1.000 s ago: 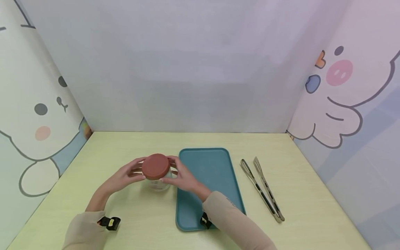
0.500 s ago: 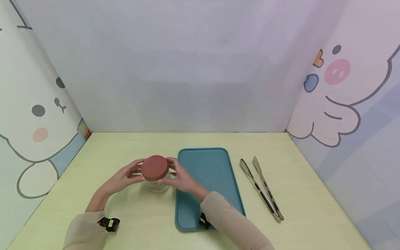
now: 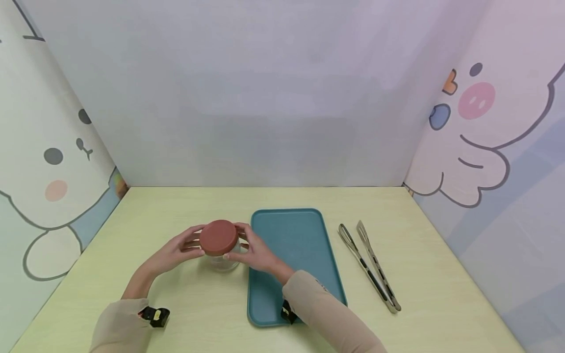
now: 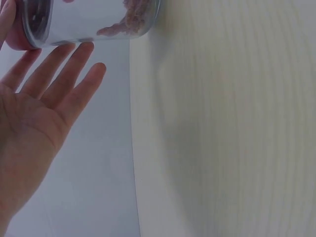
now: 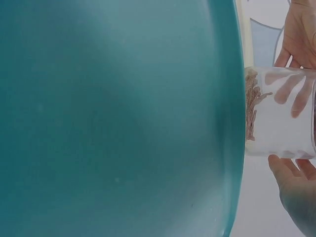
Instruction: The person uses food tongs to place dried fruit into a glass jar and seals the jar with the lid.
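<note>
A clear jar [image 3: 222,264] with a red-brown lid [image 3: 218,238] stands upright on the table, left of the tray. Brownish, shrivelled pieces [image 5: 252,106] lie in its bottom, visible through the wall in both wrist views. My left hand [image 3: 180,249] holds the jar from the left, thumb at the lid and fingertips along the side; in the left wrist view those fingers [image 4: 69,74] are spread and nearly straight. From the right, my right hand [image 3: 259,251] grips it near the lid, thumb in front and the other fingers partly hidden behind.
Right beside the jar lies a blue-green tray [image 3: 293,235], with my right forearm over it. Farther right, metal tongs [image 3: 375,272] rest spread on the pale wooden table [image 3: 198,314]. A plain wall [image 3: 273,147] closes off the back; cartoon-printed sheets hang at both sides.
The view has shifted very slightly. Both hands keep their places on the jar, and its lid, the tray and the tongs look unmoved.
</note>
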The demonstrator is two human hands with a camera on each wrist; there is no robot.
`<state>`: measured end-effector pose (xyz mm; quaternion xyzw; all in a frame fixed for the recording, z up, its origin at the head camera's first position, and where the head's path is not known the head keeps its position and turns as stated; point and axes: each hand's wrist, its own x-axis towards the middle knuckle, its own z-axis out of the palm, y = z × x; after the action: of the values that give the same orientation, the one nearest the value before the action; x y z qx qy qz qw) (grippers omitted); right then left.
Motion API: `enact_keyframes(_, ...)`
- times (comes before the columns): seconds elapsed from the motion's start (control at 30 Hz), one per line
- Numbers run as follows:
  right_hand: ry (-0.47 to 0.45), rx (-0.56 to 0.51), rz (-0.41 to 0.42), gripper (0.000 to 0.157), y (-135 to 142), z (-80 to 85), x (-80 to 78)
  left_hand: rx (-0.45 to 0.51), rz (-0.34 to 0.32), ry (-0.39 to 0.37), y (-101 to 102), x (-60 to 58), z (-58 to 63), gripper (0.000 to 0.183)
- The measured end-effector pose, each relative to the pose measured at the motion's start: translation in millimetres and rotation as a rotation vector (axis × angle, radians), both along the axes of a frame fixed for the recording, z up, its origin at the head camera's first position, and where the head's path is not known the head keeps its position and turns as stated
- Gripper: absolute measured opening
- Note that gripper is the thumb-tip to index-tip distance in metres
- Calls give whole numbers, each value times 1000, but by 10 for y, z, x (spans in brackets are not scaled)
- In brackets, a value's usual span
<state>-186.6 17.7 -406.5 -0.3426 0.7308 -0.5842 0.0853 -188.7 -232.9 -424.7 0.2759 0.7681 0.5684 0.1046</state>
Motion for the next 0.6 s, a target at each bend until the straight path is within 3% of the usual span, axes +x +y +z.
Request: enact_keyframes(0.6, -28, 25, 1, 65, 25, -13, -7, -22, -15, -2, 9, -16, 17, 55)
